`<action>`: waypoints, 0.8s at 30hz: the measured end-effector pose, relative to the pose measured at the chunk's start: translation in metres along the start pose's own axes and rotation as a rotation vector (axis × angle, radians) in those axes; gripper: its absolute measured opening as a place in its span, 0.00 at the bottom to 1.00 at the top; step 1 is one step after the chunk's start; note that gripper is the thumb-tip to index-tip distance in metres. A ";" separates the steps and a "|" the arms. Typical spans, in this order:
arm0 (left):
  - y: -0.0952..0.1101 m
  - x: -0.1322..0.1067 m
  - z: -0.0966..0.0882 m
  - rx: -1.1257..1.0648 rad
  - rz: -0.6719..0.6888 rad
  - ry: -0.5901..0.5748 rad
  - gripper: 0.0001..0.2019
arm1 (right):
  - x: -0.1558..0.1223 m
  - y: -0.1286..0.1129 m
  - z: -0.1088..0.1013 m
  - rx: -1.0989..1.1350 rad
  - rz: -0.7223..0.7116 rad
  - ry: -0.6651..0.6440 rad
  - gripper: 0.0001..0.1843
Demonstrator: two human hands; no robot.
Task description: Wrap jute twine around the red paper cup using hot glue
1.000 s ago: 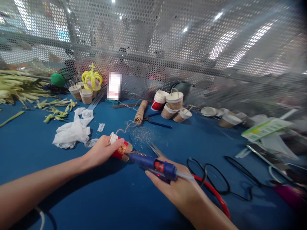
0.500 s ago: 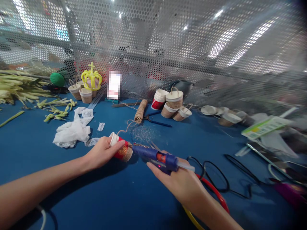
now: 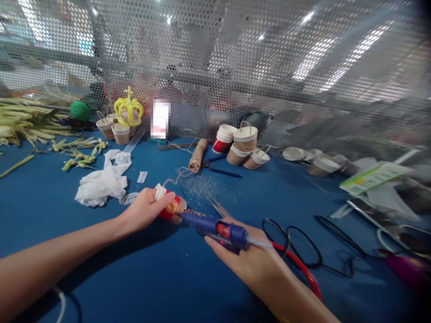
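Note:
A red paper cup [image 3: 172, 207] lies tilted in my left hand [image 3: 145, 209], thumb along its side. Twine covers the part of the cup near its base. My right hand [image 3: 251, 258] grips a blue hot glue gun [image 3: 210, 224] with a clear glue stick poking out of its back. The gun's nozzle is at the cup's twine-covered side; whether it touches I cannot tell. From the cup, a strand of twine [image 3: 174, 179] runs back to a twine roll [image 3: 198, 155]. Scissors [image 3: 219, 207] lie partly hidden behind my right hand.
Pliers [image 3: 222, 170] lie beyond the scissors. Twine-wrapped cups [image 3: 245, 138] with handles stand by the perforated metal screen [image 3: 202, 85]. White lace [image 3: 101, 186], a yellow crown [image 3: 128, 110] and pale husks [image 3: 30, 121] are at left. Black cable [image 3: 303, 246] and red scissor handles [image 3: 303, 269] lie at right.
The glue gun has shifted slightly left and down, its nozzle now lower on the cup's side. My left hand keeps its hold, with the cup turned a little.

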State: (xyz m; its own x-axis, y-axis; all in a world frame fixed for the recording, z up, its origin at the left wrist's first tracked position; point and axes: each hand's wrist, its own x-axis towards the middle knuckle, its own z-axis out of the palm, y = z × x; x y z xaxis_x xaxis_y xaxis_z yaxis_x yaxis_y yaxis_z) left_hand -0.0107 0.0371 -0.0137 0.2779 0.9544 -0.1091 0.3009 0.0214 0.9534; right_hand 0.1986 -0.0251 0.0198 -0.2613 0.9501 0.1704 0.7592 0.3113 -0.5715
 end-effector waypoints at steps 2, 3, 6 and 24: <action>0.001 -0.001 -0.001 -0.002 0.023 -0.004 0.21 | 0.002 -0.002 -0.002 0.006 0.027 0.004 0.05; 0.002 -0.002 -0.001 -0.003 0.039 -0.012 0.21 | 0.003 -0.003 -0.002 0.008 0.049 0.010 0.05; 0.003 -0.004 -0.001 -0.008 0.081 -0.059 0.21 | 0.007 -0.006 -0.004 0.016 0.107 0.034 0.06; -0.001 -0.013 -0.002 0.222 0.277 -0.087 0.20 | 0.015 -0.013 -0.013 0.123 0.285 -0.065 0.13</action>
State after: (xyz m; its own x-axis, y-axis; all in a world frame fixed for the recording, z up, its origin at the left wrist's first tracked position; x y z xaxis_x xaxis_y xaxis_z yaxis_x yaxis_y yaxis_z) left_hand -0.0167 0.0254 -0.0130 0.4505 0.8858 0.1116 0.3912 -0.3083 0.8671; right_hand 0.1930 -0.0149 0.0402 -0.0887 0.9942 -0.0601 0.7308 0.0240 -0.6822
